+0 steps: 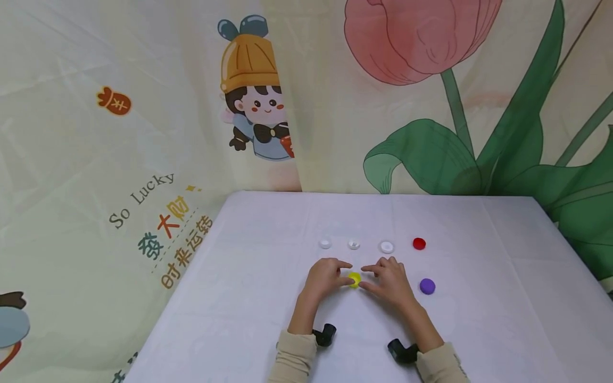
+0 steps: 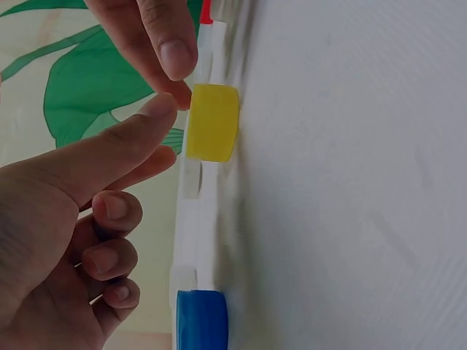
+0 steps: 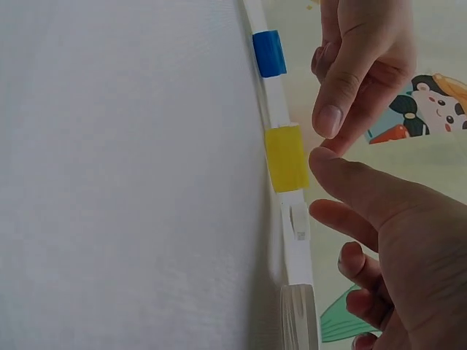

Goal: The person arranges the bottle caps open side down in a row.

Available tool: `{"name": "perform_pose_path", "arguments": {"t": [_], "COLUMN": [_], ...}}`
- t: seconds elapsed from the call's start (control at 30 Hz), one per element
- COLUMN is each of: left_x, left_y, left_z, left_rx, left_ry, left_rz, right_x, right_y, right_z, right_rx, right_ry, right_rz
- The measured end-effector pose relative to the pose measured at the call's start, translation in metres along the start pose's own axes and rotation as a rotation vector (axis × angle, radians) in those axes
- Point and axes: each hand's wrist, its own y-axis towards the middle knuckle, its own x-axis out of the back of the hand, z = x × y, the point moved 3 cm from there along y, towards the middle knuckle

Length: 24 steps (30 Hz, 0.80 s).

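Observation:
A small yellow round piece (image 1: 354, 280) with a flat top and straight sides stands on the table between both hands. My left hand (image 1: 326, 277) hovers at its left, thumb tip just over the top edge and fingers loosely bent. From the right comes my right hand (image 1: 390, 281), its thumb (image 3: 350, 175) close above the yellow piece (image 3: 287, 159) and the other fingers relaxed. The two sets of fingertips nearly meet above it. A blue piece (image 2: 202, 321) appears beside the yellow one in the wrist views; in the head view the left hand hides it.
A purple disc (image 1: 428, 286) lies right of the right hand. Behind the hands runs a row with a red disc (image 1: 419, 243) and white discs (image 1: 386, 247), (image 1: 354, 244), (image 1: 325, 242). A white cloth covers the table (image 1: 479, 330); a printed curtain (image 1: 325, 106) hangs at its back edge.

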Motion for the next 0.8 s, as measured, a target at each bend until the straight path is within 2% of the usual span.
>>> {"name": "perform_pose_path", "arguments": {"t": [0.27,0.5,0.7,0.8], "left_x": [-0.008,-0.013,-0.012,-0.011], "left_y": [0.001,0.000,-0.001,0.000], "left_z": [0.000,0.001,0.000,0.000], "left_rx": [-0.021,-0.010,-0.002,-0.021], "left_ry": [-0.020,-0.028,-0.065,-0.073], "left_rz": [0.031,0.024,0.019,0.006], "right_x": [-0.008,-0.011,-0.011,-0.009], "right_y": [0.002,0.001,0.001,0.001], "right_z": [-0.002,-0.001,0.001,0.001], "right_rx": [-0.016,-0.015,-0.014,-0.004], "right_ry": [-0.030,-0.009,-0.011,-0.005], "right_rz": [0.013,0.018,0.017,0.002]}}
